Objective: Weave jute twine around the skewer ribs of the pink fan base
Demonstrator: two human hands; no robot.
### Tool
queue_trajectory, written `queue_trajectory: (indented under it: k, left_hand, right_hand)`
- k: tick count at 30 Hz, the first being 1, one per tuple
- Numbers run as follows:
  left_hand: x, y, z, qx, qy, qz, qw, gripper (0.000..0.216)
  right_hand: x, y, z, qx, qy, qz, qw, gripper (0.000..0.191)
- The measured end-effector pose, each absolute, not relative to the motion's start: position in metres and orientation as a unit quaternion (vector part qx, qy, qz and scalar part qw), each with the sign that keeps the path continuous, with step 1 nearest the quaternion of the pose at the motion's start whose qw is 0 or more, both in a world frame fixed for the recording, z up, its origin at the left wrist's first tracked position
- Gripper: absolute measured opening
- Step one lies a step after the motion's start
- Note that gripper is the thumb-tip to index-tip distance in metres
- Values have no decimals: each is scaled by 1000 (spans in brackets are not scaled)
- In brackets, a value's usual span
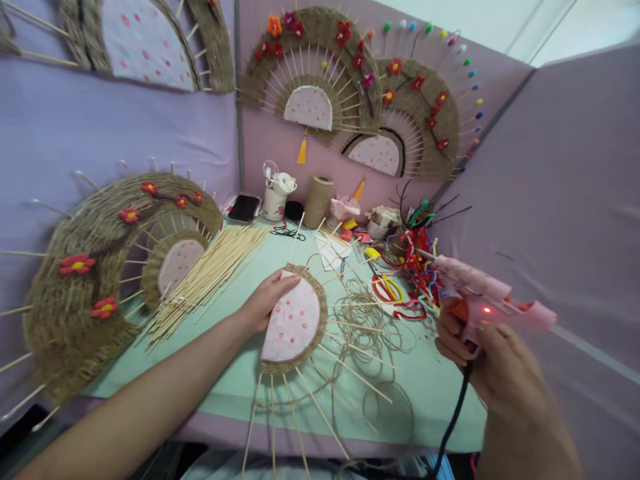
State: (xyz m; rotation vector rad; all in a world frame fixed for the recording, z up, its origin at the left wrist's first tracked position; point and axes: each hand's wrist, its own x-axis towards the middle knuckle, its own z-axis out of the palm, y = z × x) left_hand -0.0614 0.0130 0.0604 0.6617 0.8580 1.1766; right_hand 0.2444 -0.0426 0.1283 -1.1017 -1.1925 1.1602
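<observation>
My left hand (265, 300) rests with fingers flat on the left edge of a half-round fan piece (295, 320). The piece has pink dotted fabric, a woven jute rim and thin sticks fanning out toward me. My right hand (493, 363) grips a pink hot glue gun (487, 297) held above the table's right side, its nozzle pointing left and a red light on. Its black cord (453, 417) hangs down from the grip. Loose jute twine (363, 320) lies coiled between the fan piece and the glue gun.
A finished jute fan with red flowers (100, 267) leans at the left beside a bundle of bamboo sticks (210, 273). A twine spool (317, 200), white cup (276, 197), phone (244, 208) and coloured pipe cleaners (415, 260) crowd the back. More fans (320, 73) hang on the partitions.
</observation>
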Motion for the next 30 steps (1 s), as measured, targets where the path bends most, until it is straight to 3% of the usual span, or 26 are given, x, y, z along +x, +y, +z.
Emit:
queue_trajectory:
  k: [3,5,16,22,30]
  left_hand:
    - [-62,11,61,333,363,525,695,51]
    - [-63,11,61,335,359,524,696,57]
    - [-67,19,50,287,285,505,762,60]
    - [-67,20,50,286,274,488,777,62]
    - [-66,21,48,290,291,483,773,48]
  right_hand:
    - [226,-37,143,-441,-536,513,505,32]
    - [217,-30,149,-443,-557,531,459,34]
    - [195,4,163,-460,-644,542,283,37]
    - [189,11,163,-476,-655,529,254,38]
    - [183,17,158,-495,-659,519,228,41]
